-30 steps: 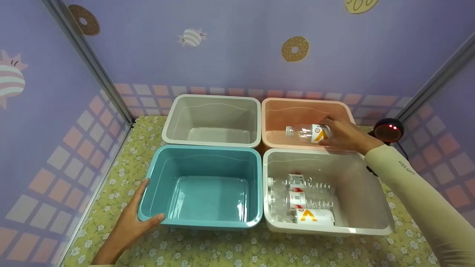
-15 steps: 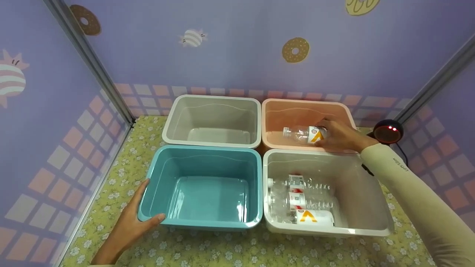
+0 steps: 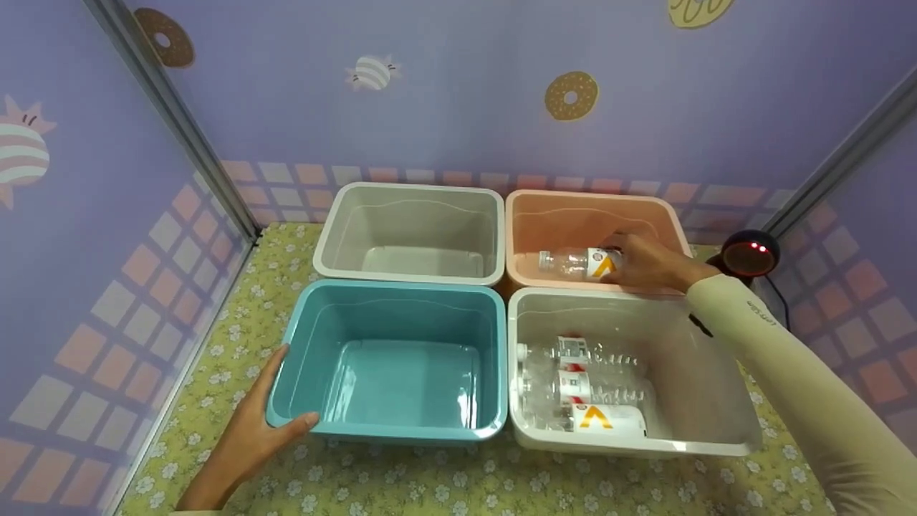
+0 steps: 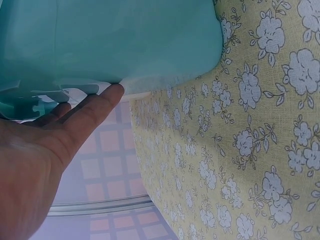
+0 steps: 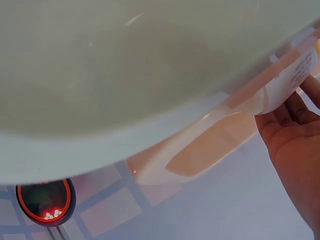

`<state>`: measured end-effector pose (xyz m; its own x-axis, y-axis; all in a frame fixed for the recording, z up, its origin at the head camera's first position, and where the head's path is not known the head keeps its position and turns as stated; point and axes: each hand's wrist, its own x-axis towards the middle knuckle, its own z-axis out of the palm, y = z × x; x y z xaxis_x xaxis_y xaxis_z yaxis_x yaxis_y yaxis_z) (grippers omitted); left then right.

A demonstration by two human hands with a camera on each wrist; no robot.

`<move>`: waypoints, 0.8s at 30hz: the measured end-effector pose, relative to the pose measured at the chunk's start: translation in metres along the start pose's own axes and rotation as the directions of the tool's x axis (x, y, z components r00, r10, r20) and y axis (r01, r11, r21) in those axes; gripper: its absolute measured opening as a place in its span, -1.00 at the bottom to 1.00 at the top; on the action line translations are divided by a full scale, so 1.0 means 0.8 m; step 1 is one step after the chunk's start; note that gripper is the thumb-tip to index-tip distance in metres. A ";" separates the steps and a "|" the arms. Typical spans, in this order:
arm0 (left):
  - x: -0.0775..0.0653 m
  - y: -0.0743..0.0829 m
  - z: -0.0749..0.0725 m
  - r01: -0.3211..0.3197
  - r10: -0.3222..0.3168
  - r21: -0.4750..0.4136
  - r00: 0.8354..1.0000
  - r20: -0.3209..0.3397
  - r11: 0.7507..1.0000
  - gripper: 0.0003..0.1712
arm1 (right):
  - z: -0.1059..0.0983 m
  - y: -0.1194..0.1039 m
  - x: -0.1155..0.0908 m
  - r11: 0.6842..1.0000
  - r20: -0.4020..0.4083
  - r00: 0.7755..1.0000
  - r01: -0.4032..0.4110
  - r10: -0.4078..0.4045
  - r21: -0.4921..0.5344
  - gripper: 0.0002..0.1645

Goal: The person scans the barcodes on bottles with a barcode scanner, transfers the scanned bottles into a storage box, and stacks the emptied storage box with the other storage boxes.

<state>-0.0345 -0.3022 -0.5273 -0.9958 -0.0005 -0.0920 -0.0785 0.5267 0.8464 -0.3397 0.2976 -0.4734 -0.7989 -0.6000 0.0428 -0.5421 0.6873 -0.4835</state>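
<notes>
In the head view, my right hand [image 3: 648, 261] grips a clear plastic bottle [image 3: 569, 263] by its label end, low over the peach bin [image 3: 598, 198]. The bottle lies sideways, its white cap pointing left. The right wrist view shows the fingers on the bottle's white label [image 5: 295, 80], partly hidden by a bin wall. My left hand [image 3: 251, 430] rests at the front left corner of the teal bin [image 3: 401, 430]. Its thumb touches the front rim and its fairly straight fingers [image 4: 95, 107] lie along the outer side wall.
A pale grey bin [image 3: 408, 188] stands behind the teal one. The front right grey bin [image 3: 680, 446] holds several clear bottles [image 3: 573, 387] on their sides. A black round device [image 3: 749, 252] with red lights is beside the bins at right. The tablecloth [image 3: 401, 480] is floral.
My right hand has moved slightly left and lower with the bottle, within the peach bin's outline. The left hand has stayed at the teal bin's corner.
</notes>
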 end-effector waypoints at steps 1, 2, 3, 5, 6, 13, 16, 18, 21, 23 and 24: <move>0.000 0.000 0.000 0.000 0.000 -0.004 1.000 0.001 1.000 0.31 | 0.001 0.000 0.000 1.000 0.000 1.000 0.000 0.000 -0.001 -0.36; 0.000 -0.001 0.001 -0.001 0.001 -0.010 1.000 0.001 1.000 0.31 | 0.002 0.000 0.001 1.000 -0.001 1.000 0.007 -0.007 -0.005 -0.37; 0.000 -0.001 0.001 -0.002 0.002 -0.015 1.000 0.001 1.000 0.31 | 0.002 -0.001 0.001 1.000 0.001 1.000 0.005 -0.005 -0.006 -0.37; 0.000 -0.002 0.002 -0.004 0.004 -0.030 1.000 0.000 1.000 0.31 | 0.004 -0.002 0.001 1.000 0.015 1.000 0.008 -0.008 0.007 -0.37; -0.001 -0.002 0.002 -0.005 0.005 -0.032 1.000 -0.001 0.999 0.31 | 0.004 -0.003 0.001 1.000 0.021 1.000 0.007 -0.007 0.009 -0.37; 0.001 -0.001 0.004 -0.012 0.012 -0.065 1.000 -0.001 0.998 0.29 | -0.001 -0.007 -0.006 0.993 0.090 0.991 -0.104 0.099 0.057 -0.24; 0.002 0.000 0.003 -0.013 0.013 -0.043 1.000 0.001 0.999 0.28 | -0.007 -0.009 -0.010 0.994 0.073 0.993 -0.097 0.093 0.049 -0.25; 0.003 0.000 0.003 -0.007 0.008 -0.034 1.000 0.003 0.999 0.29 | -0.010 -0.009 -0.013 0.997 0.050 0.997 -0.067 0.065 0.038 -0.28; 0.002 -0.002 0.001 0.005 -0.005 -0.020 1.000 0.008 1.000 0.30 | -0.012 -0.011 -0.017 0.999 0.012 0.999 -0.032 0.031 0.038 -0.37; 0.001 -0.003 0.001 0.010 -0.010 -0.020 1.000 0.010 1.000 0.31 | -0.012 -0.011 -0.020 0.998 -0.009 1.000 -0.017 0.018 0.058 -0.43; 0.001 -0.004 0.001 0.011 -0.011 -0.017 1.000 0.010 1.000 0.32 | -0.013 -0.011 -0.022 0.998 -0.022 1.000 -0.008 0.009 0.070 -0.45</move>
<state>-0.0350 -0.3034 -0.5301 -0.9943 0.0028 -0.1066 -0.0901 0.5118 0.8544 -0.3230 0.3062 -0.4608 -0.8095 -0.5844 0.0574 -0.5163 0.6618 -0.5435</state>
